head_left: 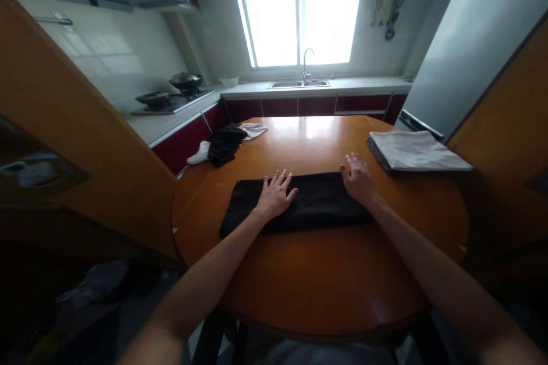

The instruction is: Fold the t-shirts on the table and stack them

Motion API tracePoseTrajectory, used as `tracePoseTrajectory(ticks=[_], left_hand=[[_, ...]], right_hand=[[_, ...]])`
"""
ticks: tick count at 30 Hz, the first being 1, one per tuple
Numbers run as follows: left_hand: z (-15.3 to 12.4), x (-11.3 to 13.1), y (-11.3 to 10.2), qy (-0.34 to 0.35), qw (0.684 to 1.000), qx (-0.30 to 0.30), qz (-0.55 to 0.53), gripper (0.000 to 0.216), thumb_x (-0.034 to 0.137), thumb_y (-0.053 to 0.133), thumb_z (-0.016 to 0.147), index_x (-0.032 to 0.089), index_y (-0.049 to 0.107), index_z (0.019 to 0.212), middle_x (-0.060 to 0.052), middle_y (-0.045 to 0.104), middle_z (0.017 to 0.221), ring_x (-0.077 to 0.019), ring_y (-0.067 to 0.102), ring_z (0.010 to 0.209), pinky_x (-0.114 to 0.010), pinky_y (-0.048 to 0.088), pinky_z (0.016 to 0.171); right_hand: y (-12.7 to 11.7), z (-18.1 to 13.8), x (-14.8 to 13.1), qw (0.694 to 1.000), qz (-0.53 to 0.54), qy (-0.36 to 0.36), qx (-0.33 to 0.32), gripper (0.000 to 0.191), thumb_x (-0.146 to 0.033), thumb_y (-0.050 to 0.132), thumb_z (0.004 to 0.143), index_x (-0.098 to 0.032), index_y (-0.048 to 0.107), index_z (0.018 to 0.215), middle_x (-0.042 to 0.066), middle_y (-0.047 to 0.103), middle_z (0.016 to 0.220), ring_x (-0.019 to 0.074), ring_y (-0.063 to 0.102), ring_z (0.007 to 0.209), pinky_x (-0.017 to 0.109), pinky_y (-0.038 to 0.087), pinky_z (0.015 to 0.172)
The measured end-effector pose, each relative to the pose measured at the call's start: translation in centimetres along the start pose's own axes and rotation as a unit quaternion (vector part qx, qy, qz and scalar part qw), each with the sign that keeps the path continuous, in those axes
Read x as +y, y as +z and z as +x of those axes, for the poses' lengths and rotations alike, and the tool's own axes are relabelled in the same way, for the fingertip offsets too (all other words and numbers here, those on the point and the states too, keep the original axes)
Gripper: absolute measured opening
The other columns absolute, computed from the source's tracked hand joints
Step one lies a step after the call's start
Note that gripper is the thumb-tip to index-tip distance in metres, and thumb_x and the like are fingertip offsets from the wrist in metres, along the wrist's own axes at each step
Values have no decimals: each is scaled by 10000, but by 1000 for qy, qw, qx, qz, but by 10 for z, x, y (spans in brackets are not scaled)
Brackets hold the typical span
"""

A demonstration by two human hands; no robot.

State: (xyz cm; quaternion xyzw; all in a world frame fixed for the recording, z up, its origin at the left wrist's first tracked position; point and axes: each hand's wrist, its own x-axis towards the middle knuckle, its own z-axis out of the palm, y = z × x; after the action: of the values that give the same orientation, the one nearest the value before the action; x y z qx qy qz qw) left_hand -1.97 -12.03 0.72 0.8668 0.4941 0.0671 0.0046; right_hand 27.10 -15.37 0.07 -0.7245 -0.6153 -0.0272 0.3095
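Observation:
A black cloth [317,205], folded into a long flat strip, lies across the middle of the wooden table [317,279]. My left hand [275,195] rests flat on it, left of its centre, with the fingers spread. At the cloth's right end is my right hand [358,179], palm down and fingers stretched out, the fingertips reaching past the far edge. Neither hand grips anything. Which garment the cloth is, I cannot tell.
A neat stack of folded light cloth [417,151] sits at the table's right. Rumpled black cloth [226,144] and white cloth [199,153] lie at the far left edge. Beyond are a counter with a sink [299,84], a stove [171,104] with pans, and a fridge [466,40] at right.

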Motion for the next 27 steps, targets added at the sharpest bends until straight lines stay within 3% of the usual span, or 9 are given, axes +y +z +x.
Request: tracePoseTrajectory(ticks=[3,6,12,17,20,27], left_hand=[[0,3,4,0,1000,-28,-9,665,566,303,1034,214,326,1598,-77,217,1683,-301,150,1565,-594,127,1247],[0,3,6,-4,999,-45,-16,663,566,315,1029,219,336,1594,-76,208,1685,-308,158,1563,-609,130,1242],[1,4,8,8,1000,-2,-14,658,539,313,1035,194,328,1595,-88,248,1674,-284,169,1562,-594,135,1247],[-2,12,6,18,1000,-11,-15,621,497,338,1034,196,370,1576,-92,265,1669,-292,197,1555,-589,168,1242],[-7,19,5,36,999,14,-18,617,480,329,1039,186,364,1579,-85,268,1669,-278,200,1555,-566,179,1247],[-15,25,16,75,996,-38,11,597,413,300,1047,183,322,1598,-98,208,1683,-284,166,1563,-583,201,1231]], right_hand=[[16,-21,-33,990,-34,-77,-115,680,-515,279,1040,-98,366,1570,156,257,1667,282,169,1560,545,125,1244],[24,-31,-47,971,-66,-98,-210,673,-514,332,1028,-124,362,1576,145,228,1676,289,142,1565,584,107,1236],[20,-34,-55,980,-49,-110,-160,663,-479,283,1046,-103,320,1592,155,230,1674,262,150,1566,530,125,1247],[25,-38,-60,963,-43,-133,-231,665,-505,336,1030,-126,365,1576,146,237,1672,267,154,1565,554,120,1244],[24,-40,-62,967,-33,-127,-220,633,-457,331,1035,-119,378,1568,154,252,1666,259,170,1562,542,141,1242],[25,-62,-77,956,-56,-170,-234,620,-394,343,1022,-127,355,1582,147,245,1666,274,186,1558,559,133,1240]])
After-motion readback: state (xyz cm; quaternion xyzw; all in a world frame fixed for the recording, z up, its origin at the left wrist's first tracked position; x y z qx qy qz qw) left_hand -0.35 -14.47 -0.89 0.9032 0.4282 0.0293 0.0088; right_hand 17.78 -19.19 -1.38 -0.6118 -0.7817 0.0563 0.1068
